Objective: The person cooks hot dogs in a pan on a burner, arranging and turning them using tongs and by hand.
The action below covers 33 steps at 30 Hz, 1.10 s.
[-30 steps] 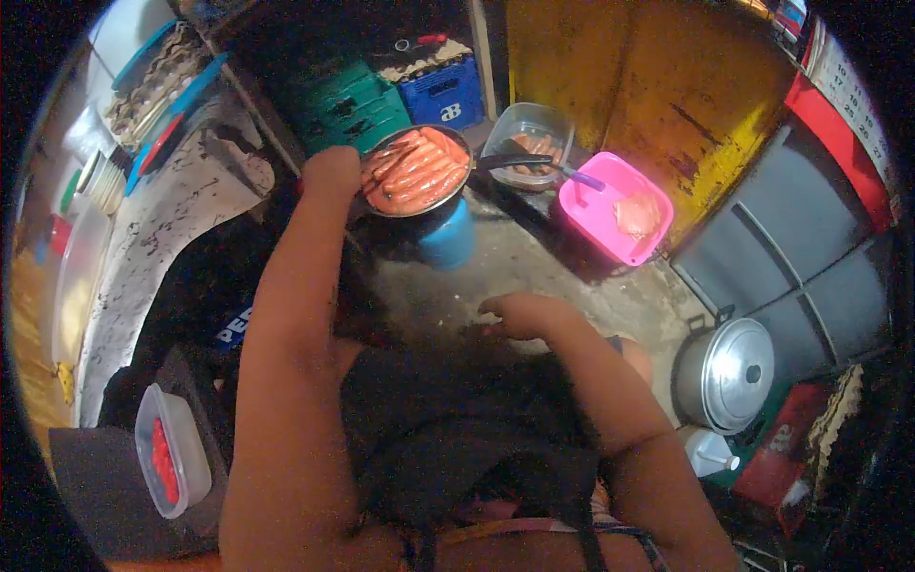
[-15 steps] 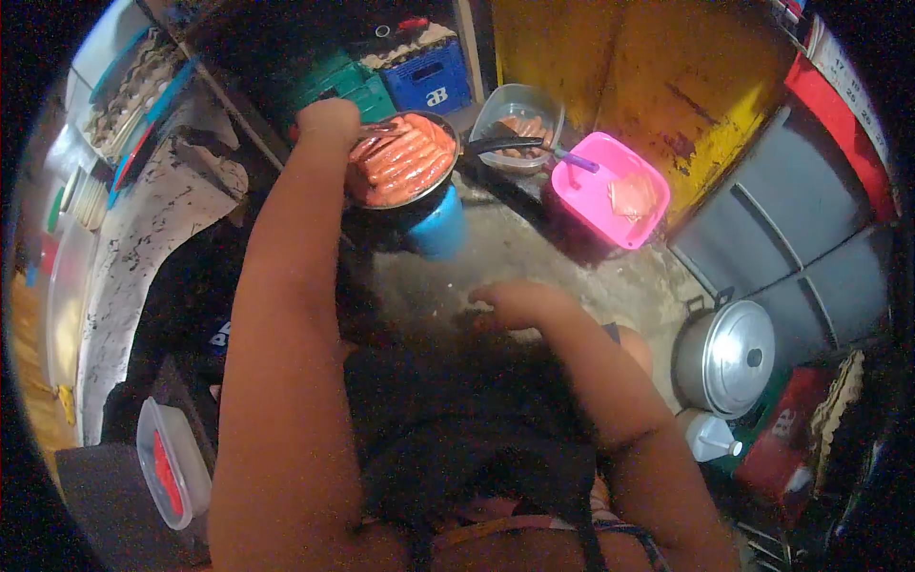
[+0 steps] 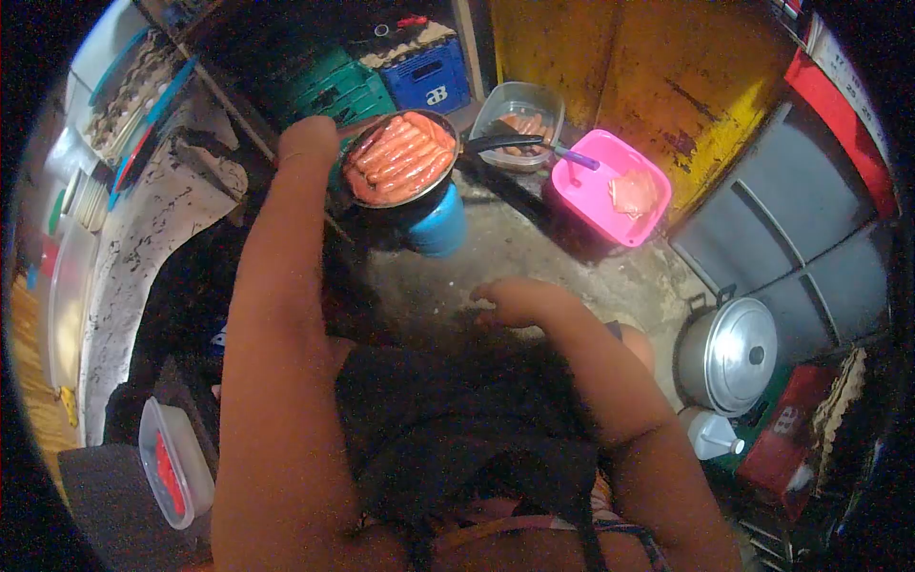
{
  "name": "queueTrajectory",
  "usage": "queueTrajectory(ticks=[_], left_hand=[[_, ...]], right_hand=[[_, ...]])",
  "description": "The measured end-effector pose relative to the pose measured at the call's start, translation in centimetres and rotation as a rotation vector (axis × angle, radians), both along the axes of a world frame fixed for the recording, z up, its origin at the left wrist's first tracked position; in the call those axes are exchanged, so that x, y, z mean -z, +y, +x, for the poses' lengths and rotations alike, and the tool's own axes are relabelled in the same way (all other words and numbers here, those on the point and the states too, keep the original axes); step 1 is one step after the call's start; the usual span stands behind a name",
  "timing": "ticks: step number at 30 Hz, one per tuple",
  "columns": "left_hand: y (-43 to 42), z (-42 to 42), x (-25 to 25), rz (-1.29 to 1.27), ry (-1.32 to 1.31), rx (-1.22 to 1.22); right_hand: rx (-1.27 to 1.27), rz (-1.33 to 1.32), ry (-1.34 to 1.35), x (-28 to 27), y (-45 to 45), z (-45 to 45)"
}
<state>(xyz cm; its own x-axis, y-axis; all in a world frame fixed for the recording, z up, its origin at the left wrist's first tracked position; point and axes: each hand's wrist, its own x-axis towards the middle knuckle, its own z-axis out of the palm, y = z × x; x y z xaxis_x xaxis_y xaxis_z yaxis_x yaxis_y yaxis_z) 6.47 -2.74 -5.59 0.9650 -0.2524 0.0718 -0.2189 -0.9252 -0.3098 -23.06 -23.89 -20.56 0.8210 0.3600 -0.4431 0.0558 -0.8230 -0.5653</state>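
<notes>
While the left hand (image 3: pixel 310 143) is near the frying pan (image 3: pixel 419 198) of sausages (image 3: pixel 405 160), upper centre, its fingers unreadable, the right hand (image 3: pixel 517 303) hovers mid-frame, fingers slightly bent and narrowly parted.

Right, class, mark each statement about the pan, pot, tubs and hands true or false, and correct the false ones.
1. The pan holds several sausages. True.
2. The metal pot's lid is off. False: the lid is on the metal pot.
3. The left hand is nearer the pan than the right hand. True.
4. The pink tub is left of the clear tub. False: the pink tub is right of the clear tub.
</notes>
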Motion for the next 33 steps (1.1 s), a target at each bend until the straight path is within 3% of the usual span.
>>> queueTrajectory(ticks=[6, 17, 28, 30, 33], left_hand=[[0.7, -2.3, -2.0, 0.030, 0.006, 0.026], [3.6, -6.5, -2.7, 0.046, 0.006, 0.056], [7.2, -6.3, 0.8, -0.055, 0.138, -0.026], [9.8, -2.5, 4.1, -0.095, 0.145, 0.045], [10.7, -1.6, 4.6, -0.124, 0.162, 0.060]], right_hand=[[0.021, 0.021, 0.007, -2.7, 0.1, -0.7], [-0.049, 0.030, -0.019, -1.9, 0.1, -0.1], [0.008, 0.029, 0.030, -0.3, 0.1, 0.0], [0.011, 0.022, 0.027, -0.2, 0.2, 0.0], [0.011, 0.009, 0.024, -0.6, 0.4, -0.1]])
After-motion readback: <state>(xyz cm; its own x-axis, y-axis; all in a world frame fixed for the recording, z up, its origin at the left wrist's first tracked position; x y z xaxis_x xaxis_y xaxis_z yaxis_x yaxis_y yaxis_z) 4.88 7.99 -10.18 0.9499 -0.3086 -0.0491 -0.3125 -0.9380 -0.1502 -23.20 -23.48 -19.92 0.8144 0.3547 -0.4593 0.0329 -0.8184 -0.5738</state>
